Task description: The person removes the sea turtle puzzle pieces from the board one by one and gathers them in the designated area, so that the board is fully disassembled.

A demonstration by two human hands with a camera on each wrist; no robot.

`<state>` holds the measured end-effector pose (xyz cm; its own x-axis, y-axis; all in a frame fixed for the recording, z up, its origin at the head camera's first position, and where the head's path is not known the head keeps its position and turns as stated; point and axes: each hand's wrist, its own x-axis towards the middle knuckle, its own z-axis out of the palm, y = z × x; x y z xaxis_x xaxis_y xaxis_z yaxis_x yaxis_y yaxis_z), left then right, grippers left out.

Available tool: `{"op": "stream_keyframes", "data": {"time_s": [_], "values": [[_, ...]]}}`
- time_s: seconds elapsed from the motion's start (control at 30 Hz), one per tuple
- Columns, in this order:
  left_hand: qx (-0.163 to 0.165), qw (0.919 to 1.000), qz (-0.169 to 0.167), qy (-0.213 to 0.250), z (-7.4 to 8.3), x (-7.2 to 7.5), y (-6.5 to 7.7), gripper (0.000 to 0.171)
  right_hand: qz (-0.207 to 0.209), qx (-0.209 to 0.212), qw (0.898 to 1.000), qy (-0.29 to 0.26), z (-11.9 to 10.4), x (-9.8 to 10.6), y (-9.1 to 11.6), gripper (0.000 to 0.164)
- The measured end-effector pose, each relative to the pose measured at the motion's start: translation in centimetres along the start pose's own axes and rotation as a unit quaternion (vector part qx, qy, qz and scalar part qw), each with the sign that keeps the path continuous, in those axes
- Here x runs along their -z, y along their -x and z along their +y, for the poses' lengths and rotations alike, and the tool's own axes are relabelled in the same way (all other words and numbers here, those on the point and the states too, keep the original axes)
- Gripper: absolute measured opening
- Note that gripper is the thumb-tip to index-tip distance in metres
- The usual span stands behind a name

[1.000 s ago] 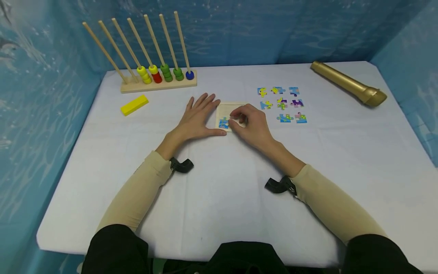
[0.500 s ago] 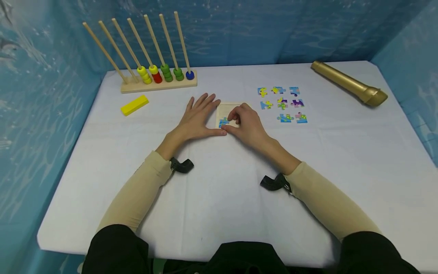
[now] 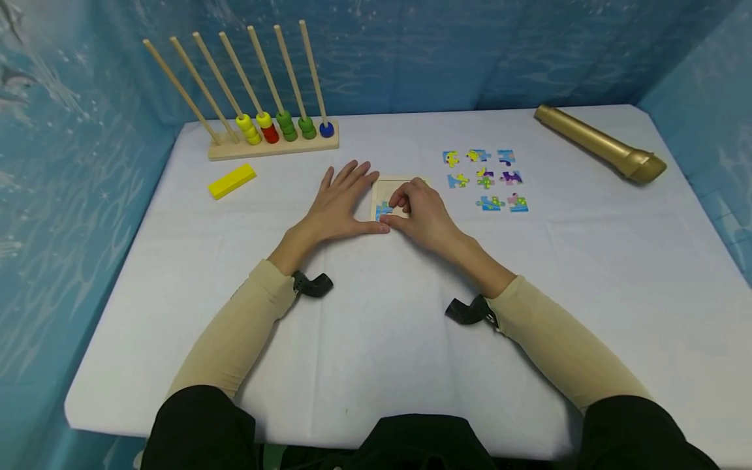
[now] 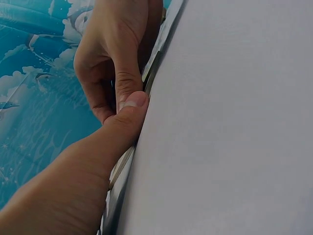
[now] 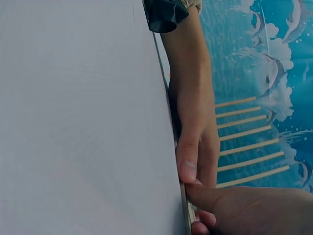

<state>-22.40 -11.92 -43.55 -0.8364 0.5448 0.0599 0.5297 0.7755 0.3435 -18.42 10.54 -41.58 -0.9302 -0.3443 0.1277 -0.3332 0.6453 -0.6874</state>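
Observation:
A small pale wooden puzzle tray (image 3: 388,185) lies mid-table, a blue jigsaw piece (image 3: 382,208) in its near left corner. My left hand (image 3: 337,202) rests spread along the tray's left side, thumb reaching to the near left corner. Over the tray, my right hand (image 3: 427,214) has its fingers curled, thumb and forefinger at the jigsaw piece, partly hiding it. Seen from the left wrist, the thumbs of the left hand (image 4: 93,156) and right hand (image 4: 120,54) meet at the tray's edge. The right wrist view shows the tray (image 5: 190,210) as a thin strip.
Several loose jigsaw pieces (image 3: 485,177) lie in rows right of the tray. A wooden abacus (image 3: 273,146) with colored beads stands at the back left, a yellow block (image 3: 232,181) before it. A gold microphone-shaped object (image 3: 599,143) lies at the back right.
My right hand has shifted left and slightly nearer, its thumb going from the jigsaw piece's right side to its near edge. The left hand stays in place.

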Motion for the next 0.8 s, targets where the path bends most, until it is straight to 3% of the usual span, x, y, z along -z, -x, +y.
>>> {"op": "stream_keyframes", "data": {"time_s": [0.2, 0.5, 0.8], "values": [[-0.002, 1.0000, 0.002, 0.003, 0.0, 0.0, 0.0, 0.111, 0.005, 0.008, 0.999, -0.042, -0.1, -0.1, 0.1, 0.023], [-0.002, 1.0000, -0.001, 0.006, 0.0, 0.0, 0.0, 0.111, 0.050, 0.024, 0.993, -0.105, 0.3, 0.0, 0.3, 0.013], [0.006, 1.0000, -0.005, 0.002, 0.1, 0.1, -0.1, 0.113, 0.075, -0.010, 0.992, -0.097, 2.2, 2.7, 1.9, 0.010]]}}
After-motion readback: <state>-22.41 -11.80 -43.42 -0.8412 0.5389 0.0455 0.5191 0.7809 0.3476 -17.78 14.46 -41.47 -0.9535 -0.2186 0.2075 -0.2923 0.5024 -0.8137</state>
